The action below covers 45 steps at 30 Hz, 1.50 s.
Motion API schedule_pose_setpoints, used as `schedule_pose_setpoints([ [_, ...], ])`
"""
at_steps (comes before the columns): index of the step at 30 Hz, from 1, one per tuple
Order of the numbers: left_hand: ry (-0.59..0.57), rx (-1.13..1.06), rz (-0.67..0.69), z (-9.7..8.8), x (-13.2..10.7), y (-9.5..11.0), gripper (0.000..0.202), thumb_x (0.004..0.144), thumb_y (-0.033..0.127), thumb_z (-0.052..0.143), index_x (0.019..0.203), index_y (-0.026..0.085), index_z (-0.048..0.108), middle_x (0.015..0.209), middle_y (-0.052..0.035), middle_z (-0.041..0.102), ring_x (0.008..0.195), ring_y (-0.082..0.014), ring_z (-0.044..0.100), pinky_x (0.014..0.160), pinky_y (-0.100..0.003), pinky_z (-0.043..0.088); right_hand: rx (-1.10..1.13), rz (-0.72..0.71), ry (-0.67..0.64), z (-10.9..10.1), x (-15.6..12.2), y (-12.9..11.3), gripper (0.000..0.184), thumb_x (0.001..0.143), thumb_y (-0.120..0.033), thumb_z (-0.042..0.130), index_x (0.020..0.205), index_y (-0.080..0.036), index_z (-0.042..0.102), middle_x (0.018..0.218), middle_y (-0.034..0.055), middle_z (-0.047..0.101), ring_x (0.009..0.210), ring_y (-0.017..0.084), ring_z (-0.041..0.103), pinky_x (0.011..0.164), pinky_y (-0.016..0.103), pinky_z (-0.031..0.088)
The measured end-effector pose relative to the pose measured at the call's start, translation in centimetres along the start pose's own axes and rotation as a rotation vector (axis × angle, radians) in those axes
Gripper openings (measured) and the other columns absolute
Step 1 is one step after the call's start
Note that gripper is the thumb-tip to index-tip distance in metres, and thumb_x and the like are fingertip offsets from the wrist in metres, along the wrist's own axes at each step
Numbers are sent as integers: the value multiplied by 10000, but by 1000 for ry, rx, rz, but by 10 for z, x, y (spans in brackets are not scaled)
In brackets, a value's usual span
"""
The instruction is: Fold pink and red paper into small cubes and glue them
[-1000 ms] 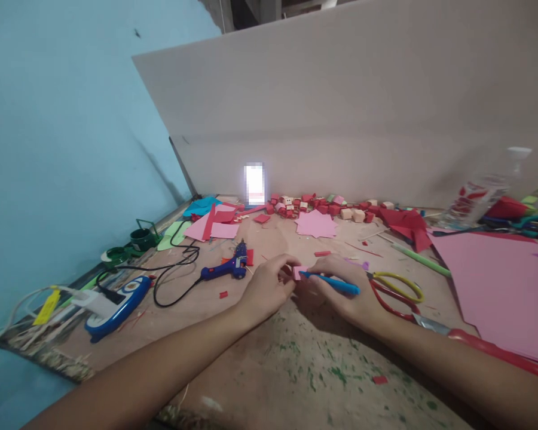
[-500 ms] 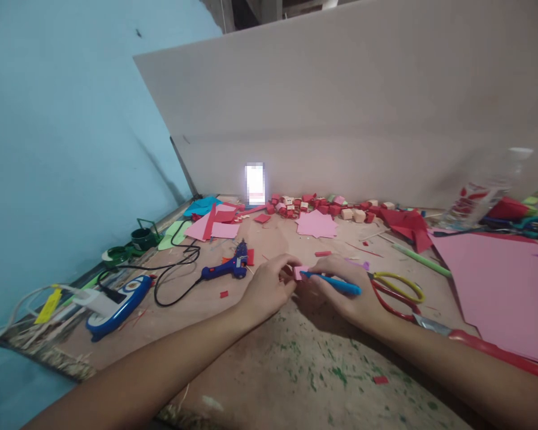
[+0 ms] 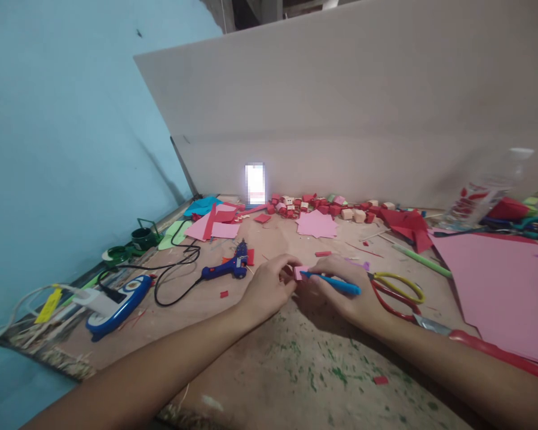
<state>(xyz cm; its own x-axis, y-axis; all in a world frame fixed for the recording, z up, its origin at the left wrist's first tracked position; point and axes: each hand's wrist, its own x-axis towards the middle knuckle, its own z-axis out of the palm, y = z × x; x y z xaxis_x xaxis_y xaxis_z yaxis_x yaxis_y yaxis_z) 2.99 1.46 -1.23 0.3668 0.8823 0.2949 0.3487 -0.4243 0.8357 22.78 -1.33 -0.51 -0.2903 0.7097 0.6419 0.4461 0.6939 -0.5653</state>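
Between my hands is a small pink paper block (image 3: pixel 300 273). My left hand (image 3: pixel 269 283) pinches it from the left side, fingers curled around its edge. My right hand (image 3: pixel 347 289) is closed around a blue pen (image 3: pixel 341 285), whose tip reaches the face of the block. What the tip marks is too small to make out. Just right of my right hand lie scissors with yellow and red handles (image 3: pixel 401 288). A blue glue gun (image 3: pixel 226 267) rests to the left of my left hand.
Small red and cream paper blocks (image 3: pixel 323 206) line the back, beside a lit phone (image 3: pixel 255 184). Pink paper sheets (image 3: pixel 502 292) cover the right side. A power strip (image 3: pixel 121 307) with cables sits at left. A plastic bottle (image 3: pixel 486 191) stands at back right.
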Motion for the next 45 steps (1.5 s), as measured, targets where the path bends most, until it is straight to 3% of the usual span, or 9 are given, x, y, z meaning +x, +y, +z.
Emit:
schedule_pose_setpoints([
  [27,7,9,-45,-1,0,2,296,779,43,654,1036,179,708,894,-11,745,774,-148,696,692,-220,518,-21,60,5,-1,1,0,96,951,-235,627,903,-234,710,832,31,736,773,203,669,711,343,508],
  [45,4,3,-52,-2,-1,1,262,798,72,671,1031,189,702,930,-8,737,787,-148,704,700,-225,518,-40,9,72,-2,1,-6,89,938,-199,628,902,-231,703,836,28,757,793,205,699,754,354,534],
])
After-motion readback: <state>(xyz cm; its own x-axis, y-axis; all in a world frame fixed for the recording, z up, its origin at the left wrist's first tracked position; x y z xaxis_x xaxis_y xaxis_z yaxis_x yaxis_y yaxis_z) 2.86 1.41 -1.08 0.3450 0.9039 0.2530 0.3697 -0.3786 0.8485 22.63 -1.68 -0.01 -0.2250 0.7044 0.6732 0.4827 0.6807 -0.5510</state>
